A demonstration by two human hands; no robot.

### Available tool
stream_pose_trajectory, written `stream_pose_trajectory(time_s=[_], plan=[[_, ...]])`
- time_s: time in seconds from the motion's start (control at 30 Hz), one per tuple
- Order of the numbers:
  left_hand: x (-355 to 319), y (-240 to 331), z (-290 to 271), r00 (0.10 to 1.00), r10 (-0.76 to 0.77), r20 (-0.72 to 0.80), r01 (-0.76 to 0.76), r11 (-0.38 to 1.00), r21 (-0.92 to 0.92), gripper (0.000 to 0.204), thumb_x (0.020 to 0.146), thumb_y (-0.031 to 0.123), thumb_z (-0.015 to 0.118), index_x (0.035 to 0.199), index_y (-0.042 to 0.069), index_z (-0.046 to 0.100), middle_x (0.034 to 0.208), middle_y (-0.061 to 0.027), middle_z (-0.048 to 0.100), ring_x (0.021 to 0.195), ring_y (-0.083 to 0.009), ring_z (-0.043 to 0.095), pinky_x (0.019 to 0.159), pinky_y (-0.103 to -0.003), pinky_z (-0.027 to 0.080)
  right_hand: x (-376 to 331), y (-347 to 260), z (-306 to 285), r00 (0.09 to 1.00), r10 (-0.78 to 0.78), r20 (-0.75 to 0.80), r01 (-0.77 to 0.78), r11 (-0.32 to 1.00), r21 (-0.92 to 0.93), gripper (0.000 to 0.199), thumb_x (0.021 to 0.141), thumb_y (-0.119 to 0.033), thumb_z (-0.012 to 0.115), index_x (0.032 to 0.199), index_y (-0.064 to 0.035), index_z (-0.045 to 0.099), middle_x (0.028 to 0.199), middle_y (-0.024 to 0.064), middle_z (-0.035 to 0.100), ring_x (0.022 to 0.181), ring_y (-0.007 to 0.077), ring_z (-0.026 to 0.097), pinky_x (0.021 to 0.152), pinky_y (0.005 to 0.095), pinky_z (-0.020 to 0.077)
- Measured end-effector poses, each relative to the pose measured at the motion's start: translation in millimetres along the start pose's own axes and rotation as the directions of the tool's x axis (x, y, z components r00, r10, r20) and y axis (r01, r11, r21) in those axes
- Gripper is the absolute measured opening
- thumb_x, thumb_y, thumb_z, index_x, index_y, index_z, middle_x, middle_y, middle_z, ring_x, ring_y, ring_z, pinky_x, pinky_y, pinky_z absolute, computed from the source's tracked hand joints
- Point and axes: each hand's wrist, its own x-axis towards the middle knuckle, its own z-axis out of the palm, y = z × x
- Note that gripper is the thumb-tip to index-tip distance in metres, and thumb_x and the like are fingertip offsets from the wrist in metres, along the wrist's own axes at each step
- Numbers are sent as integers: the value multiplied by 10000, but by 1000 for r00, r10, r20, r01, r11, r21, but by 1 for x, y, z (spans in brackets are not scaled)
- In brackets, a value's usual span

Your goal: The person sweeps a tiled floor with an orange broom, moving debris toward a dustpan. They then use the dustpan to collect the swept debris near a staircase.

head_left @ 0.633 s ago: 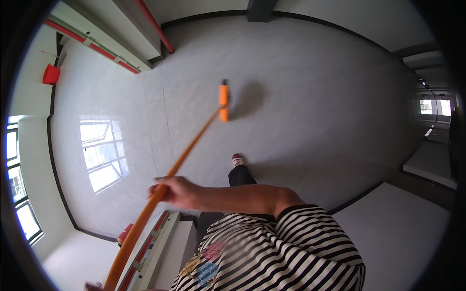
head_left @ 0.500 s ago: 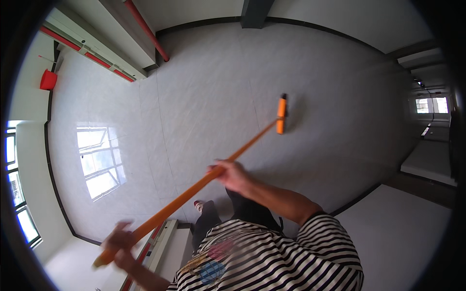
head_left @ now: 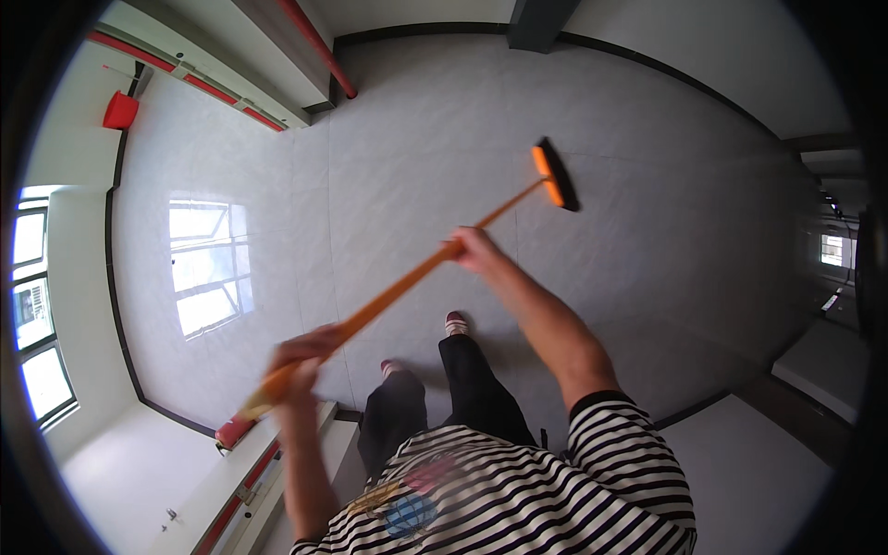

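A broom with a long orange handle (head_left: 393,294) runs slantwise in front of me, from low on the left to far right of centre. Its orange head (head_left: 548,176) has a side of black bristles (head_left: 561,174) turned to the right; whether they touch the floor I cannot tell. My left hand (head_left: 303,359) is wrapped round the handle near its yellowish end. Farther along, my right hand (head_left: 474,250) grips the shaft with the arm stretched forward. Motion blurs the left hand somewhat.
Under me lies a grey tiled floor (head_left: 416,148) with a window's reflection on the left. A red bucket-like container (head_left: 121,110) is by the left wall. A red pipe (head_left: 319,48) and a dark column (head_left: 539,23) stand at the far side. A red object (head_left: 234,433) is low left.
The broom head has moved farther away and turned, showing more bristles. Both hands have gone forward, the left one also rightward, still on the handle. My right shoe now shows.
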Motion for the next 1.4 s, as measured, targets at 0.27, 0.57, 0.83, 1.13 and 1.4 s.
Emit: stream_pose_trajectory(time_s=[0.27,0.57,0.83,1.13,1.4], plan=[[-59,181,-37,771,635,-53,-425,575,699,145,761,120,460,646,34,445,553,-76,441,558,-203,483,668,-397,417,-23,206,263,707,561,430,-531,823,-202,71,759,0,475,692,-11,455,693,126,483,724,291,574,708,430,516],[-30,191,-113,481,876,-24,-869,480,123,121,738,144,422,637,78,412,472,-50,438,476,-202,470,612,-467,400,-113,116,259,707,464,534,-469,873,-137,93,816,-55,478,868,18,452,854,186,563,833,291,587,831,398,491],[162,36,30,969,122,216,-82,979,-189,126,712,83,643,773,7,563,896,-169,603,973,-322,560,870,-467,416,20,-153,40,994,-37,102,34,999,34,63,787,-38,488,750,-3,450,785,152,528,770,266,557,761,397,481],[276,4,172,998,15,67,-1,979,-205,121,729,-5,612,836,-15,555,979,-154,587,1053,-282,517,931,-412,386,134,-328,81,997,30,65,-14,971,-241,109,742,13,486,660,-18,422,686,109,476,704,242,543,731,369,495],[202,186,119,828,389,-403,-165,857,488,197,789,160,442,756,-21,511,695,-129,550,679,-232,538,731,-388,462,84,-155,283,760,624,179,-561,770,-302,50,761,-17,516,768,1,470,773,137,521,782,284,589,756,409,524]])
